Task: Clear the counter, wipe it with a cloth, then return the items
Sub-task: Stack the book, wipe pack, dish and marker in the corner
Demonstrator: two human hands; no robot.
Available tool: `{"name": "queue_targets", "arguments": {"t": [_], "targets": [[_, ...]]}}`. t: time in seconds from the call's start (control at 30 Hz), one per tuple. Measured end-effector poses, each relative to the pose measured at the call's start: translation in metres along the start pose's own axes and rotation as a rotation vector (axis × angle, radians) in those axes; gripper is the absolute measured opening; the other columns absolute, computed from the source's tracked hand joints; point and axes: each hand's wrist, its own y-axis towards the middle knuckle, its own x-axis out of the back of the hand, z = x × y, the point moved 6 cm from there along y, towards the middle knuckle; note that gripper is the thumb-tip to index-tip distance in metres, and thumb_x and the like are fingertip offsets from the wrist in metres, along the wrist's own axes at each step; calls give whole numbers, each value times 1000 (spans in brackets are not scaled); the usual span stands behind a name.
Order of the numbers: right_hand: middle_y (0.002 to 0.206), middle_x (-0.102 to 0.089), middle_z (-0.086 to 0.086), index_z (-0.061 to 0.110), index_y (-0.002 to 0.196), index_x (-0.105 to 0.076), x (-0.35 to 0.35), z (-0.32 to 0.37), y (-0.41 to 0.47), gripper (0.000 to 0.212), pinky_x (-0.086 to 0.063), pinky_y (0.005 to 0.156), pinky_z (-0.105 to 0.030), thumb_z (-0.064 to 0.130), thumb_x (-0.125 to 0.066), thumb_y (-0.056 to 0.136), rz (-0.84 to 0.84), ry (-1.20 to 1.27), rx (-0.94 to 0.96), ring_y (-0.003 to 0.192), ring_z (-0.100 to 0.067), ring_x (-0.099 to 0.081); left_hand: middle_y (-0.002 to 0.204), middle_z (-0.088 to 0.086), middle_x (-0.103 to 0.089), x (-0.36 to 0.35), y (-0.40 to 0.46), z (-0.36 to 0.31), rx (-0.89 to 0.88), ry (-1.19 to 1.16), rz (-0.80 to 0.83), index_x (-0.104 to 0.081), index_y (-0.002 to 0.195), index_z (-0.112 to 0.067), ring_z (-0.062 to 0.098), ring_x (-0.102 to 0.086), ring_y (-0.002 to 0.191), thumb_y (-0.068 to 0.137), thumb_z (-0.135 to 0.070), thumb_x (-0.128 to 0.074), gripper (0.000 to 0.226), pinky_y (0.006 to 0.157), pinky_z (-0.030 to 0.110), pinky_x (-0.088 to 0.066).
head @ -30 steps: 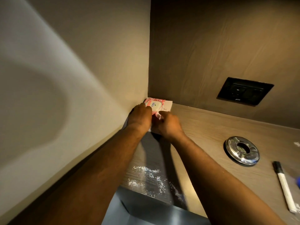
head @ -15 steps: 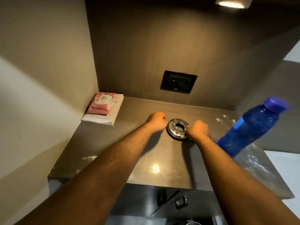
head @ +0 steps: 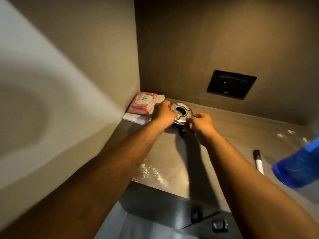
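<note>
Past the white powder (head: 151, 171) smeared on the counter (head: 229, 135), the left hand (head: 163, 112) and right hand (head: 200, 124) each grip the steel ashtray (head: 181, 112) just beside the wipes pack (head: 143, 103); I'd keep it level.

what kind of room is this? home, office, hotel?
Probably a hotel or home nook: a wood-grain counter set into an alcove, a black wall socket panel, and both hands holding a round chrome ashtray.
</note>
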Motion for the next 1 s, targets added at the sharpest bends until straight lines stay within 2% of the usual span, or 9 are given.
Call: {"name": "queue_targets", "arguments": {"t": [0.13, 0.27, 0.4, 0.47, 0.53, 0.67, 0.73, 0.83, 1.0], "targets": [[75, -65, -13, 1, 92, -67, -82, 31, 13, 12, -54, 53, -29, -4, -56, 90, 159, -12, 78, 61, -19, -61, 109, -2, -69, 66, 30, 32, 23, -60, -165, -66, 115, -16, 19, -66, 94, 86, -6, -50, 35, 90, 32, -54], [92, -70, -16, 4, 92, -68, -130, 41, 35, 15, -57, 79, -43, -3, -56, 88, 154, -74, 127, 86, -29, -67, 110, 11, -70, 93, 50, 55, 123, -47, -152, -63, 121, -16, 29, -68, 98, 91, -10, -48, 35, 83, 36, -58], [99, -71, -18, 0, 101, -70, -157, 39, 47, 23, -56, 89, -51, -7, -53, 87, 204, -149, 135, 97, -34, -68, 119, 13, -67, 91, 58, 61, 93, -44, -130, -61, 125, -14, 32, -62, 109, 93, -7, -45, 37, 96, 37, -52], [105, -70, -20, 0, 108, -66, -163, 39, 44, 27, -55, 90, -50, -9, -50, 89, 215, -128, 137, 101, -34, -66, 125, 12, -64, 90, 62, 63, 74, -40, -148, -58, 129, -10, 29, -59, 113, 94, -4, -44, 38, 92, 22, -46], [109, -68, -20, 0, 114, -61, -168, 39, 45, 28, -56, 90, -48, -8, -49, 90, 249, -99, 146, 104, -34, -65, 112, 10, -66, 92, 64, 65, 63, -50, -174, -59, 125, -4, 24, -59, 103, 95, 0, -44, 34, 72, 11, -37], [142, -48, -7, 12, 152, -25, -156, 38, 36, 68, -45, 106, -40, 2, -56, 92, 299, -143, 149, 127, -27, -50, 94, 9, -73, 102, 59, 73, 130, -76, -285, -72, 101, -3, 24, -69, 85, 89, -6, -55, 21, 71, 27, -56], [146, -42, -7, 8, 153, -18, -138, 39, 29, 70, -37, 109, -31, 4, -55, 94, 213, -222, 210, 134, -26, -43, 93, 10, -74, 102, 49, 73, 149, 3, -338, -72, 98, -8, 28, -71, 87, 84, -12, -59, 20, 76, 37, -59], [146, -48, -12, 6, 144, -40, -96, 28, 16, 53, -39, 111, -38, 13, -58, 95, 64, -325, 233, 132, -29, -48, 105, 7, -72, 86, 23, 55, 59, 36, -324, -71, 101, -13, 27, -67, 97, 84, -17, -60, 20, 81, 30, -53], [126, -65, -15, 5, 125, -62, 33, 15, -8, 36, -45, 100, -35, 22, -61, 93, -248, -506, 149, 118, -30, -59, 101, 5, -73, 11, -25, 18, -57, -35, -45, -71, 97, -15, 24, -66, 98, 82, -18, -68, 16, 83, 26, -49]]}}
